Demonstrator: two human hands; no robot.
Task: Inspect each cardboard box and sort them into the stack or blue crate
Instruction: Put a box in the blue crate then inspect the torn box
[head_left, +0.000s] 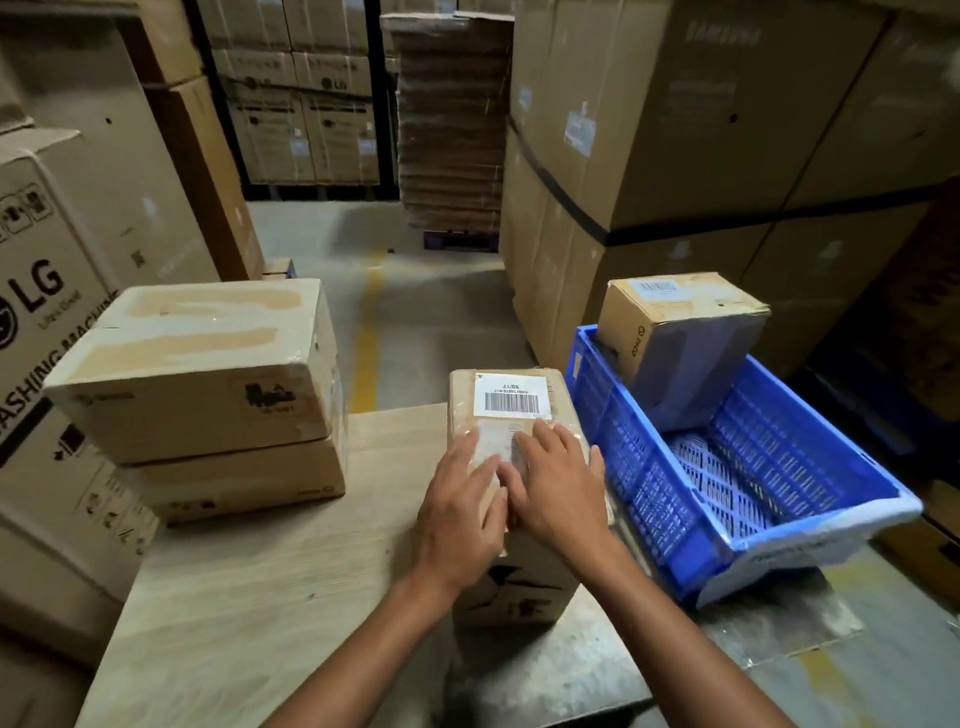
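A small cardboard box with a white barcode label stands on the wooden table, just left of the blue crate. My left hand and my right hand lie side by side on its top with fingers straight, touching the clear-taped label area. On the table's left a stack of two taped cardboard boxes rests. Another cardboard box sits tilted at the crate's far end, partly over its rim.
Large appliance cartons rise right behind the crate, and LG cartons stand to the left of the table. A floor aisle with a yellow line runs ahead toward a pallet of flat cardboard.
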